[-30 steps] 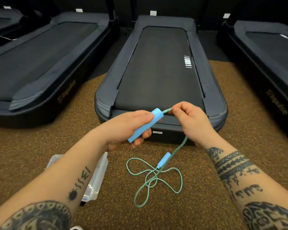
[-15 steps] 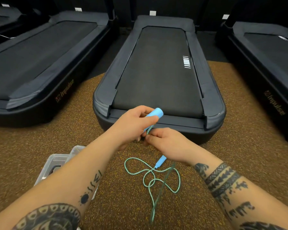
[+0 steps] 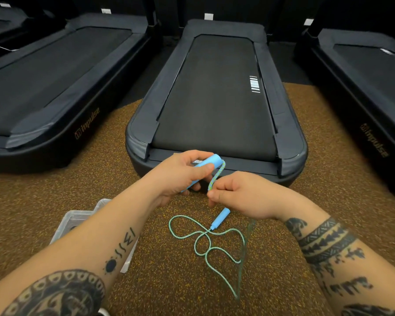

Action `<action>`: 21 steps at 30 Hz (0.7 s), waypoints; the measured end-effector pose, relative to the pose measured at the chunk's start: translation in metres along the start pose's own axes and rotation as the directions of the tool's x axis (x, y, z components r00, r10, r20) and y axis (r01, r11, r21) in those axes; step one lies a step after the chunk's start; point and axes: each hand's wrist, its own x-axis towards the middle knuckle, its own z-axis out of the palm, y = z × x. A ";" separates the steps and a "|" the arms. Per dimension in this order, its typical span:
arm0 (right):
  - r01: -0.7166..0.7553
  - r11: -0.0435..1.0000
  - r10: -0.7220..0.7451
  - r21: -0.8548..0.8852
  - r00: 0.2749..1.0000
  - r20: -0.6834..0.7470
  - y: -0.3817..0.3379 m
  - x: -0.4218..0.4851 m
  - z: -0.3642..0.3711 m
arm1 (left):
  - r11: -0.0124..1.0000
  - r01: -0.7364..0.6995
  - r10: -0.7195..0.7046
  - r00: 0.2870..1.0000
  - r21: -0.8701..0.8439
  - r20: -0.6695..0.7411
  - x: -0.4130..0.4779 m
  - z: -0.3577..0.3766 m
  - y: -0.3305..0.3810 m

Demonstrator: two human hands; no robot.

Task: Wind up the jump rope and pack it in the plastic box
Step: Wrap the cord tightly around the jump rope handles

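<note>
Speckled brown rubber floor (image 3: 89,190) is running under three black treadmills (image 3: 214,99). Left hand (image 3: 180,176) is wrapping its fingers around a smooth blue cylindrical handle (image 3: 205,165), tilted up to the right. Braided green rope (image 3: 217,176) is bending down from the handle's tip into the right hand (image 3: 244,195), thumb and forefinger pinching it. Remaining rope is lying in loose loops on the floor beside the second handle (image 3: 220,218). Clear plastic box (image 3: 78,222) is sitting partly hidden under the left forearm.

Open carpet (image 3: 294,179) flanks the rope loops (image 3: 205,242); the plastic box (image 3: 78,221), seemingly open, sits under the left forearm.
</note>
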 end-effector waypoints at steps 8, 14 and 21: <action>0.024 0.969 -0.025 -0.246 1.000 -0.001 -0.004 0.005 0.019 | 0.999 0.043 -0.043 0.999 -0.003 -0.026 0.003 0.023 -0.007; 0.054 0.998 -0.054 0.013 0.998 0.039 0.007 0.001 0.006 | 0.999 0.045 -0.044 0.998 0.009 -0.053 0.004 0.008 -0.002; 0.073 0.995 -0.058 0.074 0.979 -0.194 0.027 -0.001 -0.016 | 0.996 0.088 -0.088 0.995 -0.011 0.054 0.001 -0.004 -0.004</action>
